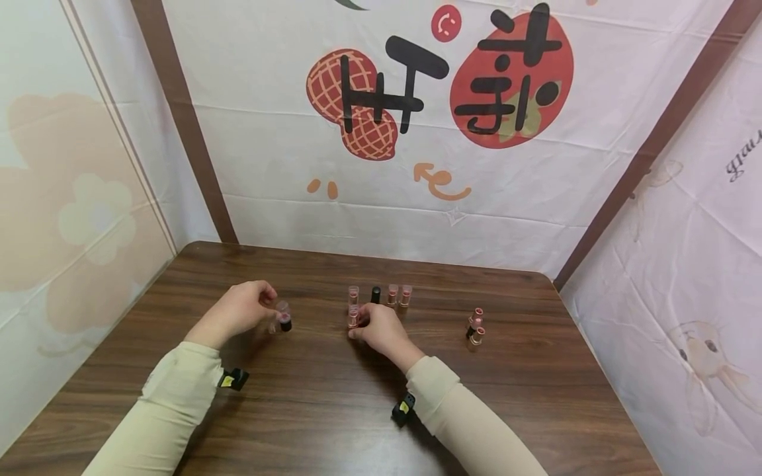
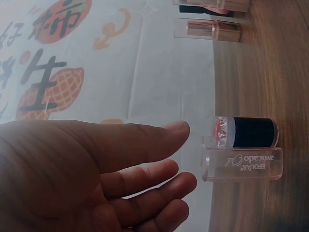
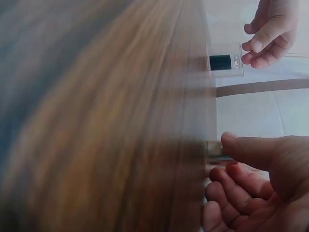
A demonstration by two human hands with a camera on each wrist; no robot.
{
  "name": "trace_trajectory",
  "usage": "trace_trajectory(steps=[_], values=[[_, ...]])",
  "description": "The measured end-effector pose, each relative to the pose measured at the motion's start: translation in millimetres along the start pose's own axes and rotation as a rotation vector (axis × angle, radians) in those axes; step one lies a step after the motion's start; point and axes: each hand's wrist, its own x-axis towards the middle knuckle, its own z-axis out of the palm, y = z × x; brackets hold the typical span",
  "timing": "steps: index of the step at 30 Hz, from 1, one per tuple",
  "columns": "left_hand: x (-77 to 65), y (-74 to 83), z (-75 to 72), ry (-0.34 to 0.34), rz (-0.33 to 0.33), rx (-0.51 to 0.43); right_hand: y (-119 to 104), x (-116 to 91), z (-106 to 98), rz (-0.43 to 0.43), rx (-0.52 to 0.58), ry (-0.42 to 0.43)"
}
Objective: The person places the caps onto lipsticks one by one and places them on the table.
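I seem to be setting a lipstick tube upright on the counter, pinched in my right hand, my left hand relaxed and empty beside a black-based tube, so next calls for a gentle, level release.

Bright head view, glare on tabletop, right wrist view partly blurred

— Your head camera looks forward and down over the surface.
— Your wrist cameras look from low and close, turned sideways; both catch the black-based tube.
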Motion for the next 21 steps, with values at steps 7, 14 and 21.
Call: trace_trajectory(steps=[7, 14, 21], values=[[0.1, 0.0, 2.0, -0.001, -0.028, 0.041, -2, -10, -17, 0.003, -0.021, 0.006], [-3.2, -1.2, 5.2, -0.025, -0.104, 0.121, -2, -29, -42, -0.05, -0.046, 0.035], [-2.4, -5.8, 13.9, -0.058, -0.141, 0.057, 4, -56, -67, -0.091, -0.031, 0.103]])
